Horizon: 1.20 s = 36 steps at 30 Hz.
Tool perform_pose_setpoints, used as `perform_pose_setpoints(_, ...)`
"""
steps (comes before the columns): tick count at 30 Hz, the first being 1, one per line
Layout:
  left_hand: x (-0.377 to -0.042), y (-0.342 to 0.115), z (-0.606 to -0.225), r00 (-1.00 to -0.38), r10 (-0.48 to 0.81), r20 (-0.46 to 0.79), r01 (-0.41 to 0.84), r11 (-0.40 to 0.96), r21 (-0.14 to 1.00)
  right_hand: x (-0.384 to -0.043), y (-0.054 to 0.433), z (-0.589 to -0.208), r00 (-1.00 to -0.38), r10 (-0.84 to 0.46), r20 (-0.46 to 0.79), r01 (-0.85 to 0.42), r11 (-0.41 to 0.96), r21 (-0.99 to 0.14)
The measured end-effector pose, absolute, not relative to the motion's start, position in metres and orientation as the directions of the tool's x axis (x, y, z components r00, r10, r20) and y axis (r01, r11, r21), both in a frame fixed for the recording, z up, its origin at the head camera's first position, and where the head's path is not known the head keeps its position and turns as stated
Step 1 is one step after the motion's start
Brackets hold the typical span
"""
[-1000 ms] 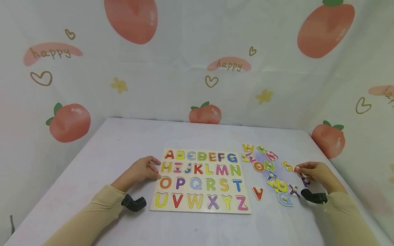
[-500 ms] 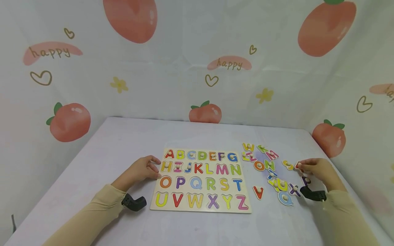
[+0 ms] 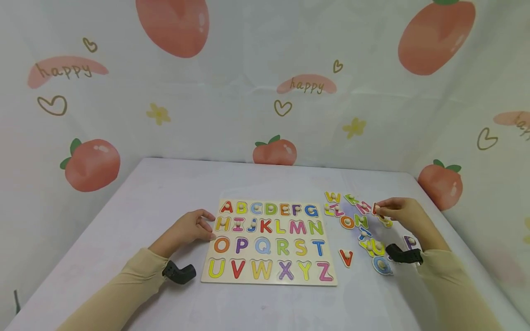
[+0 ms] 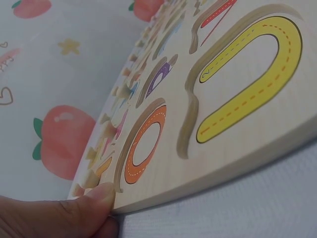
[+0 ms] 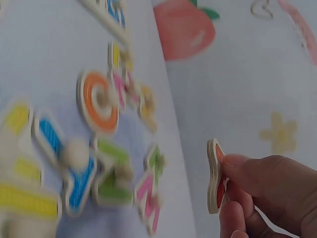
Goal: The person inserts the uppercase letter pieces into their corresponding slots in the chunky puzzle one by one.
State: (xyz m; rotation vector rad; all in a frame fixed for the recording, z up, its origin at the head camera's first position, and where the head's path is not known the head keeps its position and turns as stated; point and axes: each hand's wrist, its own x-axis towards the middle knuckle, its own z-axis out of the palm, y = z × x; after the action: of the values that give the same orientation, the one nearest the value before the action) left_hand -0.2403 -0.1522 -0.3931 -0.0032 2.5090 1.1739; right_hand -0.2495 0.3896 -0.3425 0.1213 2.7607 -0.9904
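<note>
One red letter piece point(image 5: 214, 176), letter not readable, held above the tabletop point(image 3: 248, 181) toward its right edge, just beside one pink M point(image 3: 363, 208) and one yellow S point(image 3: 388, 224). Pinched between thumb and fingertips of right hand point(image 3: 399, 209). Left hand point(image 3: 191, 228) at left edge of board point(image 3: 275, 276), fingers loosely bent, thumb and forefinger apart, touching the edge. Board flat on tabletop, four rows, twenty-six recesses point(image 3: 262, 246): ten filled with knobbed letters point(image 3: 271, 209) A to J, sixteen showing printed K to Z. Loose between board and tabletop's right edge: fourteen pieces plainly visible, M and S included. Nearest far edge: W point(image 3: 332, 197), K point(image 3: 351, 199). Nearest right edge: P point(image 3: 410, 242). Toward near edge: Q point(image 3: 381, 265), V point(image 3: 346, 258). Between: L point(image 3: 329, 210), Z point(image 3: 337, 211), O point(image 3: 347, 222), N point(image 3: 361, 221), Y point(image 3: 366, 247), U point(image 3: 377, 248), one blue piece point(image 3: 365, 234). On wrists: two black cameras point(image 3: 403, 253), two beige sleeves point(image 3: 455, 285). Beyond far edge: one white backdrop point(image 3: 232, 115), five peaches point(image 3: 275, 151), three "happy" labels point(image 3: 306, 85).
</note>
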Motion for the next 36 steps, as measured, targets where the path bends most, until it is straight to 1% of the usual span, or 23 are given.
perform_pose_setpoints(4,-0.240,-0.152,-0.393,-0.931,0.152,-0.333,-0.161,0.646,0.746,-0.254,0.360,-0.336,-0.980,-0.058,-0.188,0.076,0.771,-0.632)
perform_pose_setpoints(10,-0.240,-0.153,-0.392,-0.931,0.157,-0.328,-0.157,0.641,0.751,-0.259,0.316,-0.330,-0.978,-0.123,-0.166,0.018,0.749,-0.663)
perform_pose_setpoints(20,-0.239,-0.153,-0.391,-0.930,0.159,-0.331,-0.155,0.646,0.747,-0.263,0.249,-0.338,-0.961,-0.234,-0.149,-0.050,0.673,-0.738)
perform_pose_setpoints(28,-0.239,-0.152,-0.390,-0.931,0.155,-0.331,-0.157,0.648,0.745,-0.266,0.197,-0.352,-0.943,-0.288,-0.167,-0.057,0.633,-0.772)
perform_pose_setpoints(36,-0.240,-0.153,-0.393,-0.932,0.157,-0.327,-0.151,0.652,0.743,-0.265,0.153,-0.368,-0.942,-0.285,-0.180,-0.050,0.647,-0.761)
